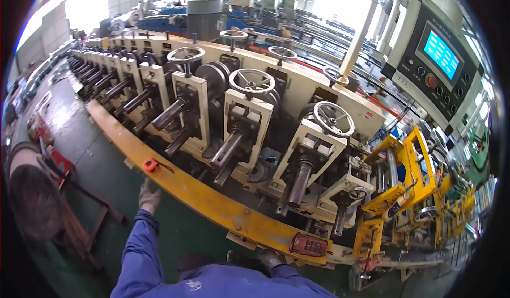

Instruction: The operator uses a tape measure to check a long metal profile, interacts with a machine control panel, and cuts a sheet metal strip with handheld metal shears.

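Note:
My left hand (149, 198) wears a pale grey work glove and reaches forward beside the yellow beam (212, 202). Its fingers stretch out and hold nothing. Just beyond the fingertips, on the beam, lies a small orange-red tape measure (151, 164) with a dark strap. My right hand (271, 258), also gloved, is low against my body at the near edge of the beam; its fingers are mostly hidden. To its right, a red remote control (309, 245) with dark buttons rests on the beam.
Behind the beam runs a long roll-forming machine with cream stands (249, 122), protruding steel shafts (226, 149) and handwheels (333, 119). A control panel (435, 59) with a lit screen hangs upper right. Yellow framework (419, 160) stands right, a rusty metal stand (79, 213) left.

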`<state>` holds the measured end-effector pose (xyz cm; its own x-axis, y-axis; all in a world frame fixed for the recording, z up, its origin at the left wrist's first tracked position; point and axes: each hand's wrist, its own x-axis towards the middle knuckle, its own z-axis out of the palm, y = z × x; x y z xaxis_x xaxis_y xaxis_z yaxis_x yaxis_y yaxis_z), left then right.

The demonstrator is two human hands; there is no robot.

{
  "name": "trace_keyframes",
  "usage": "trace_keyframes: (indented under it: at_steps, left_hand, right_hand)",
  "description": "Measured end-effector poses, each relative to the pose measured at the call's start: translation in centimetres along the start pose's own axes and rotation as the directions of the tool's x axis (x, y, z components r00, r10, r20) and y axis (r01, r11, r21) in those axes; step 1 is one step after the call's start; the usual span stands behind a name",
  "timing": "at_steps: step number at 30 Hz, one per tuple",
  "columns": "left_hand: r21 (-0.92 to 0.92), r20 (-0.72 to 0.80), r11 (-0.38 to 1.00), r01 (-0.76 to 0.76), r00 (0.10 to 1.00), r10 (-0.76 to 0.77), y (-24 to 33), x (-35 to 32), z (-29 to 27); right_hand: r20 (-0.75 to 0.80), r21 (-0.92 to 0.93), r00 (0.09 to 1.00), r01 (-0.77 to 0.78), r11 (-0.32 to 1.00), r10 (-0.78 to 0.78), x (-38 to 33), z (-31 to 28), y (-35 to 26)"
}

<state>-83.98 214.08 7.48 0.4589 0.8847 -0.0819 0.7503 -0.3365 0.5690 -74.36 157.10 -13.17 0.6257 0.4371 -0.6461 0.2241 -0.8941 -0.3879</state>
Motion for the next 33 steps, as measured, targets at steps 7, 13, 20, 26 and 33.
trace_keyframes:
  at_steps: [7, 13, 20, 26, 33]
  left_hand:
    - [0.214, -0.124, 0.961, -0.172, 0.972, 0.202, -9.9, 18.8, -1.1]
    - [0.322, 0.047, 0.814, -0.484, 0.867, 0.496, -3.0, 20.4, 4.4]
    - [0.394, 0.266, 0.756, -0.523, 0.852, 0.451, -6.9, 20.5, -0.6]
    - [-0.317, 0.769, 0.935, -0.157, 0.534, 0.35, 0.1, 10.1, -0.8]
    - [-0.333, 0.887, 0.875, 0.35, -0.199, 0.417, -0.7, -18.2, 2.6]
  right_hand:
    - [-0.05, -0.307, 0.987, 0.133, 0.942, -0.155, -5.3, 2.5, -4.5]
    - [-0.325, 0.479, 0.919, -0.043, 0.877, 0.223, 1.2, -5.1, -22.7]
    - [-0.342, 0.553, 0.939, 0.232, 0.801, -0.035, 2.2, -3.6, -39.6]
    - [-0.546, 0.696, 0.83, 0.377, 0.611, 0.11, -7.1, -0.4, -34.6]
    - [-0.594, 0.639, 0.795, 0.372, 0.674, 0.124, -22.3, -0.2, -32.9]
